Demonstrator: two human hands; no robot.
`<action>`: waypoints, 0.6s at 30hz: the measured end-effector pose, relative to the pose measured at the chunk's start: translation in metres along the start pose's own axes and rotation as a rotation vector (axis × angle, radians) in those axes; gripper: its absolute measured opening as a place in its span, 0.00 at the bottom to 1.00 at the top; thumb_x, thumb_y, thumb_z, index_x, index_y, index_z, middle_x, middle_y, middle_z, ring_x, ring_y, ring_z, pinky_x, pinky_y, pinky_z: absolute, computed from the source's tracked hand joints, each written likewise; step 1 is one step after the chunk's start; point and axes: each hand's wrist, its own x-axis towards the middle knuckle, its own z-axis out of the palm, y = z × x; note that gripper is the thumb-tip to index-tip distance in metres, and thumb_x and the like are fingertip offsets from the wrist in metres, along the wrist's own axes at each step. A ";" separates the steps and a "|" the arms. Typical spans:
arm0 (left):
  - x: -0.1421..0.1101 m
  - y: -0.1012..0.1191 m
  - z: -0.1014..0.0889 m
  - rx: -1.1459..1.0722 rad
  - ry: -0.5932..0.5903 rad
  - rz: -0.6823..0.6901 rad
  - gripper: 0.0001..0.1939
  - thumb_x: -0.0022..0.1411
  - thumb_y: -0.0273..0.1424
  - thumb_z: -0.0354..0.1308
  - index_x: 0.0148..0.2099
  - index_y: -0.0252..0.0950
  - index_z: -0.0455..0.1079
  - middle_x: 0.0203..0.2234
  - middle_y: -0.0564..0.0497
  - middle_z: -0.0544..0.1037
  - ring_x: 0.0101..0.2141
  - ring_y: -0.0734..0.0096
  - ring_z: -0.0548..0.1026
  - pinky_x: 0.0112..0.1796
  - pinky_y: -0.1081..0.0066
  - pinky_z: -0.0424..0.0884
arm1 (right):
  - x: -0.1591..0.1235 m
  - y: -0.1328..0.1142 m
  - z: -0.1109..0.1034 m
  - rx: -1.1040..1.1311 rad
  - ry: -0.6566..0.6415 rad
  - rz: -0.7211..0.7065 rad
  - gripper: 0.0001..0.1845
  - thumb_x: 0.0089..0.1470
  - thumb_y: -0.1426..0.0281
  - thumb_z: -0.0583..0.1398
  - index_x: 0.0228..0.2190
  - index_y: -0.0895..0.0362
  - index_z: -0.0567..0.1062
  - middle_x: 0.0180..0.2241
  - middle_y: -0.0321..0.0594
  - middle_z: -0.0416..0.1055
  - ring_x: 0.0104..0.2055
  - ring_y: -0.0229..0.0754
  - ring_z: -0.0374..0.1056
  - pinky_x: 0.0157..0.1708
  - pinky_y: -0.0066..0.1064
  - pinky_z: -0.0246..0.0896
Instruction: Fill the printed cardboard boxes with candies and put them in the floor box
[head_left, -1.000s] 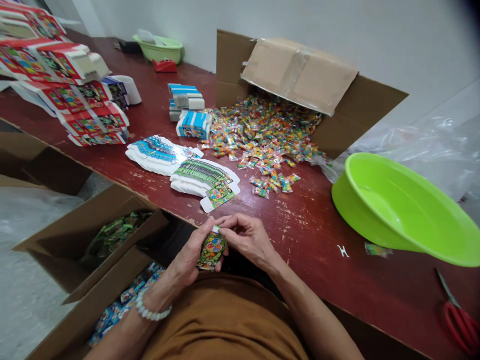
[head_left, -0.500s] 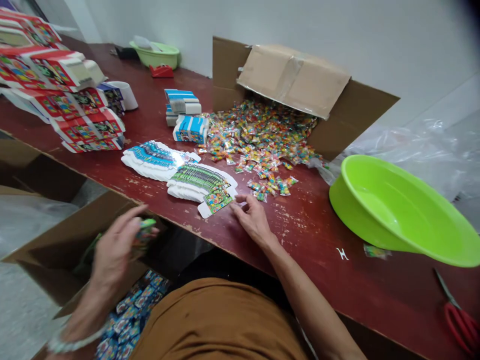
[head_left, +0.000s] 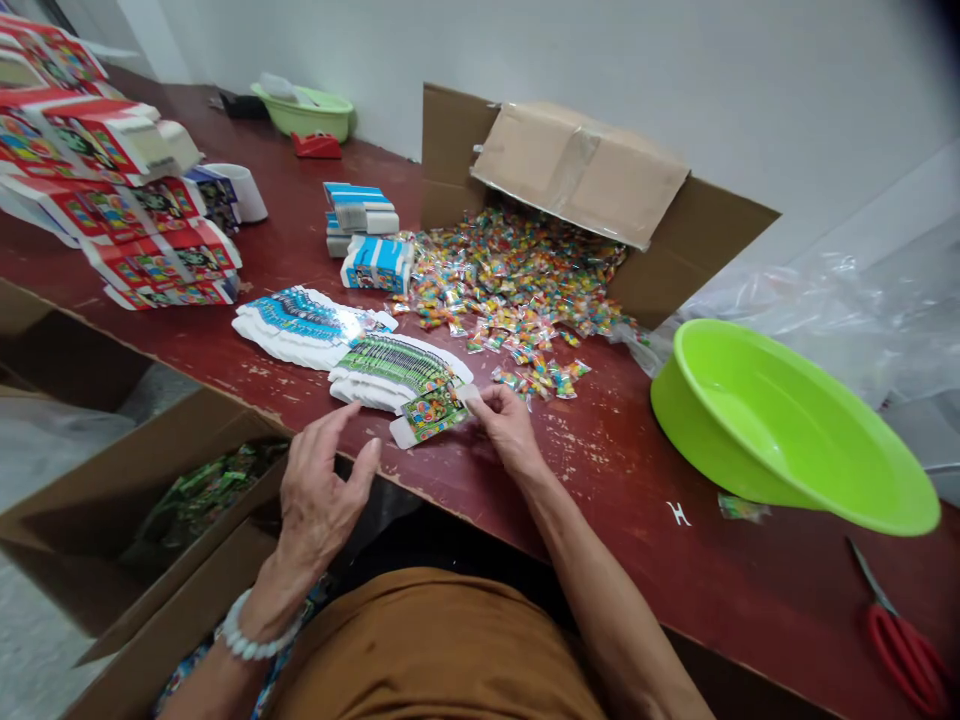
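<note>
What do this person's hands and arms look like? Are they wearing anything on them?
The left hand and right hand are bare, with no gloves, and the forearms show no sleeves. A bracelet of round white beads circles the left wrist; the right wrist has none. A brownish-orange shirt shows below.

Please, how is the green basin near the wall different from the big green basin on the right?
The wall basin sits flat and holds something pale; the right basin tilts on its side, its inside facing the viewer. The right one looks bigger, but is nearer the camera. Both are bright green plastic.
</note>
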 end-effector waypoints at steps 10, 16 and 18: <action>-0.037 0.023 0.021 -1.216 -1.175 -0.607 0.29 0.54 0.47 0.69 0.51 0.33 0.72 0.38 0.41 0.83 0.35 0.54 0.83 0.41 0.60 0.75 | -0.049 -0.041 -0.017 0.365 -0.355 -0.085 0.14 0.56 0.56 0.65 0.35 0.54 0.73 0.32 0.36 0.72 0.32 0.38 0.66 0.34 0.31 0.64; -0.038 0.031 0.023 -1.176 -1.064 -0.572 0.30 0.47 0.51 0.73 0.44 0.35 0.74 0.30 0.46 0.81 0.28 0.61 0.80 0.33 0.67 0.74 | -0.068 -0.051 -0.019 -0.201 -0.139 -0.504 0.12 0.55 0.63 0.67 0.40 0.52 0.73 0.45 0.43 0.70 0.46 0.46 0.67 0.45 0.37 0.64; -0.035 0.035 0.021 -1.074 -1.054 -0.495 0.28 0.47 0.53 0.72 0.39 0.34 0.76 0.29 0.47 0.80 0.27 0.63 0.78 0.32 0.68 0.73 | -0.072 -0.056 -0.023 -0.329 -0.210 -0.565 0.13 0.55 0.62 0.68 0.39 0.52 0.74 0.42 0.43 0.71 0.46 0.47 0.67 0.44 0.37 0.64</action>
